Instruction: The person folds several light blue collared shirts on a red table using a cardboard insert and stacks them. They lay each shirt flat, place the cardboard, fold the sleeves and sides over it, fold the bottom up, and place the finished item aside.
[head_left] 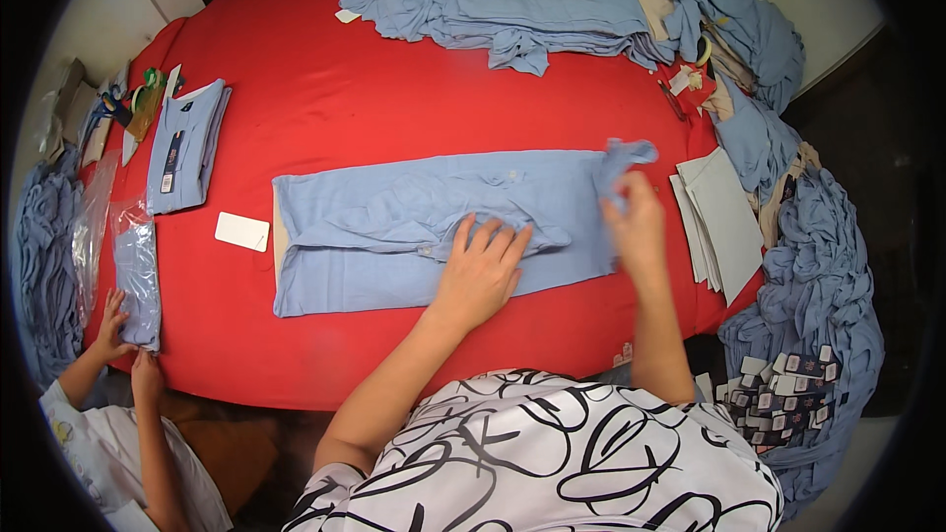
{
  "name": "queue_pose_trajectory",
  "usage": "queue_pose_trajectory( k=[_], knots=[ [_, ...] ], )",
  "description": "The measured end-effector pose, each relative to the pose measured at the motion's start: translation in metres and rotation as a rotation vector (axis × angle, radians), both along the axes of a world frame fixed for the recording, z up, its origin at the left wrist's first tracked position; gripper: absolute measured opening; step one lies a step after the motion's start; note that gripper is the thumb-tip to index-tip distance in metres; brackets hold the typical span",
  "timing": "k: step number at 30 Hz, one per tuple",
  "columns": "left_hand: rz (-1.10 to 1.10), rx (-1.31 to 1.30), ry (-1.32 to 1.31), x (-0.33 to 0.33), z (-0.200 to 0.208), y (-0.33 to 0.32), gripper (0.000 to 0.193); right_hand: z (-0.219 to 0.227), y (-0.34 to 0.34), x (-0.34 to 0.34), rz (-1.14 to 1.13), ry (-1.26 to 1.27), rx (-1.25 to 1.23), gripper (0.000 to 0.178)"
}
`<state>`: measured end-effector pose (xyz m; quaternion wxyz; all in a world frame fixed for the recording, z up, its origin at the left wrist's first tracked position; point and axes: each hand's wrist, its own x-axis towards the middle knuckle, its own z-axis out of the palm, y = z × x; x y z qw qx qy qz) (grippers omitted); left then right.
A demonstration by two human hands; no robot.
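Note:
A light-blue shirt [374,281] lies folded into a long strip across the middle of the table, its small buttons and bunched front uppermost. Beige board or cloth shows along its left end. My left hand [483,271] rests on the shirt's middle with the fingers stretched out, pressing the fabric. At the shirt's right end, my right hand [637,225] pinches the fabric, and a crumpled bit of it sticks up beyond the fingers. This hand is slightly blurred. Just left of the shirt lies a small white card [241,232].
A red cloth [296,365] covers the table. Shirts are piled at the back [503,0] and right [823,266]. White sheets [719,222] lie near my right hand; several tags [783,394] sit beyond. Left are folded shirts [185,148] and a co-worker's hands [113,325] at a bagged shirt [136,266].

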<state>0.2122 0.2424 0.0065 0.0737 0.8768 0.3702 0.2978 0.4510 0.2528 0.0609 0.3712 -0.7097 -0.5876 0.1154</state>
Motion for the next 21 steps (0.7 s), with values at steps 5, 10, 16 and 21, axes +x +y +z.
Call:
queue_pose_trajectory(
  k=[5,10,16,21],
  knots=[
    [-0.007,-0.047,0.079,-0.012,-0.027,-0.023,0.032,-0.028,-0.011,-0.090,0.472,0.135,-0.141,0.032],
    [-0.074,0.028,-0.163,-0.040,-0.033,-0.037,0.032,-0.045,-0.006,-0.052,0.380,0.188,-0.171,0.029],
    [0.276,-0.033,-0.102,-0.044,-0.017,-0.030,0.042,-0.044,-0.014,0.004,0.028,-0.013,-0.272,0.039],
    [0.186,0.005,-0.064,-0.054,-0.023,-0.029,0.039,-0.049,-0.018,0.005,-0.027,0.044,-0.476,0.046]
  ],
)
